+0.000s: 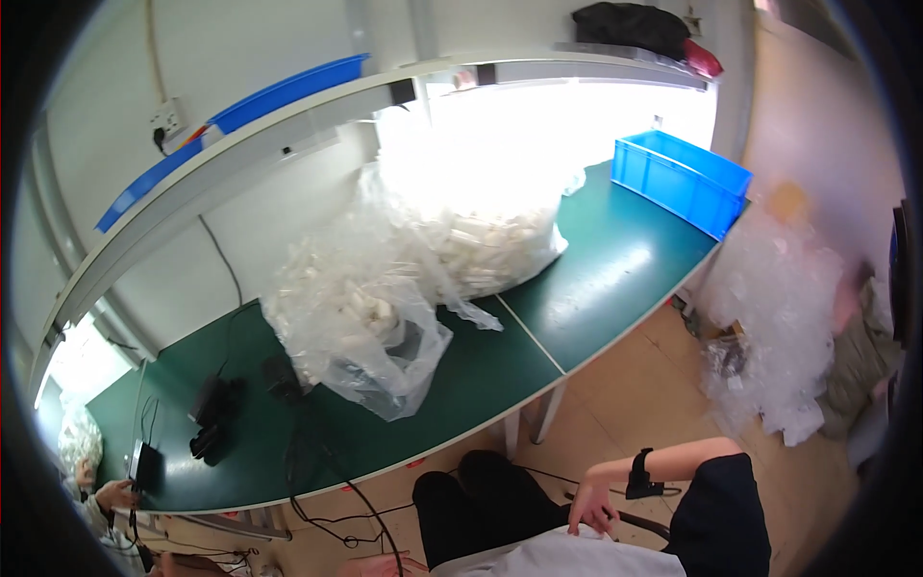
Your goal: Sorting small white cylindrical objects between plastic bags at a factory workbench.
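- In the head view, your right hand (593, 502) hangs at your lap with its wrist bent; the fingers are loosely curved and point downward, beside the pale grey cloth (548, 556). I cannot tell whether they pinch this cloth or only rest near it.
- A black watch-like band (639, 473) is around your right wrist, below the black sleeve (721, 514).
- Your left hand (383, 565) shows only partly at the lower edge, near a black cable (382, 519). It is blurred, so I cannot tell if its fingers are spread or closed on something.
- The black cable runs down over the near edge of the green table (615, 269), to the left of your dark-clothed knees (447, 505).
- On the table, well apart from both your hands, stands a clear plastic bag (413, 361) with whitish small pieces; its loose mouth falls toward you. Behind it and touching it is a second filled bag (495, 255).
- A blue plastic crate (678, 188) stands at the table's far right end.
- To the left of the bags lies a black power adapter (210, 399).
- At far left, a co-worker's hand (117, 495) touches a small black device (146, 466).
- On the floor at right is a heap of clear plastic bags (774, 317).
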